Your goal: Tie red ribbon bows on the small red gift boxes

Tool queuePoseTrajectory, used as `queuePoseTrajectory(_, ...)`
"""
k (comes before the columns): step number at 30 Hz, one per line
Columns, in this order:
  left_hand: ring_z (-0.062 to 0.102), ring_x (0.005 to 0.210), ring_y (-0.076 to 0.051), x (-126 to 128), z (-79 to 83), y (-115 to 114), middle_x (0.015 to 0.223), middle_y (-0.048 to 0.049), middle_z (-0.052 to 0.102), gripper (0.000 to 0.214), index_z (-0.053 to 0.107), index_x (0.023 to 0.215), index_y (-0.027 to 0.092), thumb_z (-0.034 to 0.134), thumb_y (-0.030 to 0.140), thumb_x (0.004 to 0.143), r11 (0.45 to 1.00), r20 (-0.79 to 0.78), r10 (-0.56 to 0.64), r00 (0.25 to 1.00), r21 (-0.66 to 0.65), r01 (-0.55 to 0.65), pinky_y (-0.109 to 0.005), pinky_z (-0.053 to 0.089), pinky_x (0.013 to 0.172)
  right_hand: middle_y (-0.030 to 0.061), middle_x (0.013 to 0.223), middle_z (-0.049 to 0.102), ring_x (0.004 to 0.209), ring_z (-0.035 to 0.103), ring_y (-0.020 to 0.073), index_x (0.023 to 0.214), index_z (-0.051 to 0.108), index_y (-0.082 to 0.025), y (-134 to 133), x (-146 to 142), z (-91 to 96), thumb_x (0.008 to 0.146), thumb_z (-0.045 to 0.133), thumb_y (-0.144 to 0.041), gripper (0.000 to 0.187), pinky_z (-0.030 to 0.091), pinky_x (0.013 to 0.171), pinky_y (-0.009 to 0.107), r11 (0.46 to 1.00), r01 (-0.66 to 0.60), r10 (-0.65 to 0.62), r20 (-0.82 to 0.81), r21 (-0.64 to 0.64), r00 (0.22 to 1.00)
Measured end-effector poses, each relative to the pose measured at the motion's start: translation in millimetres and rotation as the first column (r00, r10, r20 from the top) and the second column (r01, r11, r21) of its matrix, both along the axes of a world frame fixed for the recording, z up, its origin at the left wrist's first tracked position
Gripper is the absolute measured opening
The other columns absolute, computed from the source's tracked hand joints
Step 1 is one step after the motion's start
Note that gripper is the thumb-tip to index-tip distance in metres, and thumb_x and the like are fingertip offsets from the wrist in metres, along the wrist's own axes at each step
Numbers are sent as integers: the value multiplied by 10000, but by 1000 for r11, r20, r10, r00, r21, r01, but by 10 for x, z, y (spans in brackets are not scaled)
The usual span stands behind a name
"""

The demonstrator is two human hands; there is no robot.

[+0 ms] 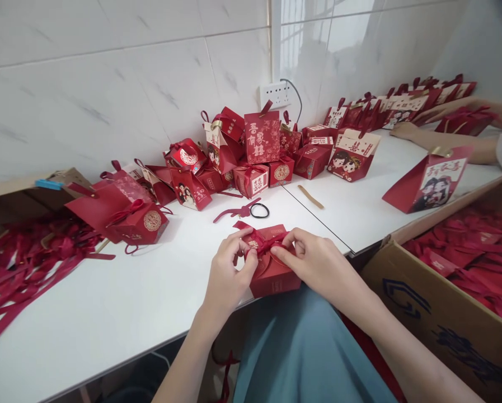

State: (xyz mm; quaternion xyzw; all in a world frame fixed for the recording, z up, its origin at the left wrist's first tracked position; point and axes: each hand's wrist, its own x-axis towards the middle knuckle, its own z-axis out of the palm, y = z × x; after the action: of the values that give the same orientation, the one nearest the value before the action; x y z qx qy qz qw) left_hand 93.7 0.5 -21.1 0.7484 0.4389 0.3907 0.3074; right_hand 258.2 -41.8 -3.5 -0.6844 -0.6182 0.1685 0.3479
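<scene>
A small red gift box (271, 274) sits at the near edge of the white table (120, 302), right in front of me. A red ribbon (264, 244) crosses its top. My left hand (229, 268) pinches the ribbon on the box's left side. On the right side my right hand (309, 260) also has its fingers closed on the ribbon. Both hands rest against the box.
Finished red boxes (251, 151) are heaped along the tiled wall. Loose red ribbons (19, 268) lie at the left. A black hair tie (259, 210) and a spare ribbon (234, 212) lie behind the box. A cardboard carton (452, 313) of red flats stands right. Another person's arms (452, 140) work at far right.
</scene>
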Motion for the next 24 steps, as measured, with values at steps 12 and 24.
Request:
queuePoseTrajectory(12,556,1022,-223,4,-47,36,1230,-64,565,187,452,664,200,487,276,831,998,59,-1,998,-64,4,-318,423,765,-31,561,569,493,521,125,773,564,-199,6,106,-35,767,588,-431,233,372,451,230,999,-39,35,-241,-10,970)
queuePoseTrajectory(24,556,960,-203,-22,-21,96,1238,-65,545,106,461,715,201,509,245,799,992,36,-80,996,-95,83,-336,425,802,61,811,657,690,621,144,888,591,-154,295,318,-126,768,590,-303,192,502,548,247,993,-121,96,-509,-16,856)
